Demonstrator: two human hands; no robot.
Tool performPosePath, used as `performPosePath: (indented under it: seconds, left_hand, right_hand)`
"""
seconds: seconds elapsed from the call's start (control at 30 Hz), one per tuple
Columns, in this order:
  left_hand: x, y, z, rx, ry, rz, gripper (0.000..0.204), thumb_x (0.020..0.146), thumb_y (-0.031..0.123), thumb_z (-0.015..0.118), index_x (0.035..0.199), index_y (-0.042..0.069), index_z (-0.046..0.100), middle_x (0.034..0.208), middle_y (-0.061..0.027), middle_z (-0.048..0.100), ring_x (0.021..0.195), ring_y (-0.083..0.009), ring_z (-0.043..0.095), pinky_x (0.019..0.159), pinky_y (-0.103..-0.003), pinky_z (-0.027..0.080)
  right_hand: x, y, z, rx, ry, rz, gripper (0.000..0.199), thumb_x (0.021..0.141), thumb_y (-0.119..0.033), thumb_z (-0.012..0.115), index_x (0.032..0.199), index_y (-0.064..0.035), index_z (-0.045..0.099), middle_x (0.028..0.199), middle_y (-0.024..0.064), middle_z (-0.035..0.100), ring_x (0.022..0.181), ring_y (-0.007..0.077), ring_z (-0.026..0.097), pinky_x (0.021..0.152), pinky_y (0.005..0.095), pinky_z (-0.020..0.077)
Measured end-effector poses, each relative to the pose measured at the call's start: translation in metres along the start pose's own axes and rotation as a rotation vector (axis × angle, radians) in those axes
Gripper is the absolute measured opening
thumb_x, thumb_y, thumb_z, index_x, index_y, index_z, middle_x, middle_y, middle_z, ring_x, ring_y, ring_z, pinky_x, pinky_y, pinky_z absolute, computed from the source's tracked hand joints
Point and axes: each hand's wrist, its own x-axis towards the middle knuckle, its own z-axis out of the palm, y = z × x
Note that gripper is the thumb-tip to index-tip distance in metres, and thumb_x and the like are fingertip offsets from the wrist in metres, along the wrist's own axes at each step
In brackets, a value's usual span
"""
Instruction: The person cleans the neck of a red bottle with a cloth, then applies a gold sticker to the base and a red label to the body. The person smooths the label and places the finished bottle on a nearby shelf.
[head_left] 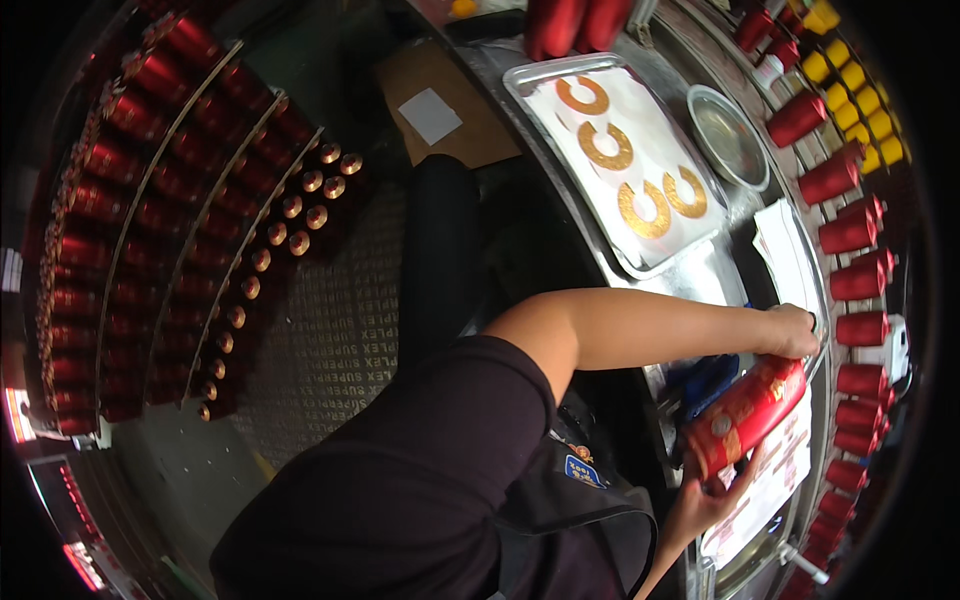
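A red bottle (742,420) with gold decoration is held tilted over the metal worktop (684,290) on my right side. My left hand (792,332) is closed at its far upper end; the neck of the bottle is hidden there. My right hand (708,505) grips the lower end from below, with its thumb and fingers round the side. Under the bottle lies a white sheet (775,500) bearing red and gold pieces. A metal tray (535,76) farther off holds several gold C-shaped labels (643,209) on white paper.
A round metal bowl (728,138) stands beside the tray, near white papers (784,250). Blue cloth (708,383) lies by the bottle. Red bottles (858,328) line the right edge. Stacked red bottles with gold caps (299,242) fill racks at left. Cardboard (480,130) lies below the worktop.
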Motion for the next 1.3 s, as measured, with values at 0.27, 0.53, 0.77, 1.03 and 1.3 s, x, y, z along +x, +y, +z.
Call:
performPosePath:
  seconds: [0.27,0.53,0.77,1.03,1.3]
  left_hand:
    - [-0.237,0.011,-0.269,0.008,0.253,0.295,0.023,0.085,0.017,0.079,0.099,-0.001,0.072,0.092,-0.0086,0.074,0.081,-0.014,0.068,0.076,-0.03,0.054]
    - [-0.543,-0.1,-0.318,0.881,1.325,-0.181,0.024,0.081,0.015,0.078,0.086,-0.001,0.061,0.09,-0.0142,0.059,0.081,-0.0346,0.059,0.069,-0.045,0.049]
    - [-0.681,-0.405,-0.375,0.976,1.694,-0.926,0.018,0.086,0.018,0.07,0.087,0.002,0.061,0.094,-0.0191,0.064,0.096,-0.0439,0.061,0.081,-0.054,0.051]
    - [-0.764,-0.547,-0.401,0.768,1.632,-1.356,0.022,0.088,0.019,0.072,0.102,0.002,0.067,0.106,-0.0224,0.069,0.105,-0.0422,0.064,0.088,-0.052,0.052]
    - [-0.804,-0.603,-0.414,0.603,1.542,-1.067,0.022,0.094,0.026,0.067,0.113,0.024,0.077,0.106,-0.0079,0.077,0.087,-0.0304,0.071,0.077,-0.044,0.056]
  right_hand:
    - [0.046,-0.07,0.051,-0.266,-0.58,-0.356,0.106,0.061,-0.007,0.091,0.154,-0.0007,0.039,0.139,0.0176,0.061,0.088,0.0182,0.063,0.075,0.0295,0.0503]
    - [0.106,-0.104,0.14,-0.204,-0.612,-0.253,0.091,0.073,-0.011,0.08,0.156,-0.007,0.042,0.124,0.0105,0.069,0.049,0.0024,0.041,0.044,0.019,0.0296]
    - [0.161,-0.089,0.09,-0.486,-0.356,-0.027,0.063,0.092,-0.014,0.072,0.15,-0.0067,0.049,0.133,0.0185,0.063,0.094,0.019,0.057,0.077,0.0307,0.0475]
    - [0.195,-0.054,0.005,-1.209,-0.309,-0.232,0.051,0.093,-0.02,0.071,0.14,-0.0026,0.059,0.124,0.0202,0.066,0.108,0.0316,0.063,0.091,0.0375,0.0528]
    - [0.173,-0.043,0.013,-0.762,-0.166,-0.023,0.055,0.093,-0.015,0.072,0.143,-0.0017,0.055,0.122,0.0152,0.069,0.108,0.0202,0.066,0.095,0.0325,0.0515]
